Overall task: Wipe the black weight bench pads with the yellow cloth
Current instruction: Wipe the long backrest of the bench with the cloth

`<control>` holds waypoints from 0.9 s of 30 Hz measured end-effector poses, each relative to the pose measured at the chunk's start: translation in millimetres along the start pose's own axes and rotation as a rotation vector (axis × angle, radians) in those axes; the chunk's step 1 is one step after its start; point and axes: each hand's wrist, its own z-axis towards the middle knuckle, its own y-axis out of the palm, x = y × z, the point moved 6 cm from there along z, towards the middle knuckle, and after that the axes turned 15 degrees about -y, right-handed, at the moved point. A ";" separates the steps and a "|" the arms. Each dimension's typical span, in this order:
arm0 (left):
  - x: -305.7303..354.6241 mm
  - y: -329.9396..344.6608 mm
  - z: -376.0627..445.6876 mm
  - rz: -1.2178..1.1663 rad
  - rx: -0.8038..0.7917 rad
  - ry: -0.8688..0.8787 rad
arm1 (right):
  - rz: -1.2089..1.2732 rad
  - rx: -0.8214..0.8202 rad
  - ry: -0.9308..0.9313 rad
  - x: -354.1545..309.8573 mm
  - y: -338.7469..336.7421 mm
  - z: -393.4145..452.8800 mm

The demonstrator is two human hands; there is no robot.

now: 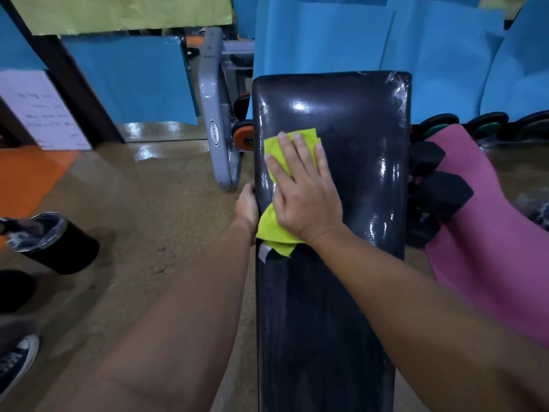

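Note:
A long black bench pad point(356, 138) runs from the bottom centre of the head view up to the middle, its far half shiny with reflections. My right hand point(303, 188) lies flat, fingers spread, pressing the yellow cloth point(274, 230) onto the pad's left part. The cloth shows above my fingertips and below my palm. My left hand point(246, 208) grips the pad's left edge, just beside the cloth. The near half of the pad point(315, 337) looks dull and matte.
A grey metal frame point(212, 114) with orange weight plates point(244, 135) stands left of the bench. Black dumbbells point(436, 188) and a pink mat point(490, 233) lie at the right. A black bin point(56, 243) and a person's shoe point(17, 361) are on the floor at the left.

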 end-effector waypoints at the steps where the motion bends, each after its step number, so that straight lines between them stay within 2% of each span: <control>1: 1.3 -1.4 3.3 0.019 -0.034 0.014 | -0.004 -0.016 0.010 -7.0 2.5 4.6; 3: -1.0 5.9 2.4 0.159 -0.106 0.054 | 0.018 -0.053 -0.058 -26.0 10.2 5.7; 4: -2.9 3.6 5.4 0.222 -0.081 0.105 | 0.032 -0.066 -0.108 -33.9 13.3 1.9; 5: -3.1 2.3 4.8 0.234 -0.070 0.130 | 0.045 -0.072 -0.149 -38.2 14.5 -4.2; 7: -3.5 -0.4 4.1 0.130 -0.026 0.060 | 0.060 -0.063 -0.184 -33.9 12.3 -19.2; 9: -6.0 -2.5 2.7 0.031 -0.019 -0.026 | 0.064 -0.029 -0.157 -19.8 5.4 -30.7; 12: -5.7 -2.3 2.0 0.014 0.020 -0.017 | 0.050 0.024 -0.029 1.0 -2.5 -31.1; 15: -1.4 -4.0 2.8 -0.008 0.041 0.006 | 0.042 0.016 0.050 -6.5 0.9 -10.2; 18: 0.3 2.4 4.4 0.054 -0.054 0.063 | 0.053 -0.050 -0.129 -30.0 15.3 -0.4; 20: -1.5 -1.2 1.5 0.151 -0.009 0.089 | 0.057 -0.068 -0.224 -33.8 18.9 -4.4; 22: -1.3 -4.2 -0.8 0.128 0.027 0.073 | 0.072 -0.067 -0.249 -28.6 15.3 -13.3; 24: -2.2 -5.4 -1.3 0.045 0.043 0.015 | 0.086 -0.044 -0.202 -14.9 8.5 -22.7; 27: -4.0 -11.3 3.4 0.024 0.108 -0.002 | 0.026 0.056 0.130 22.7 -4.2 -27.4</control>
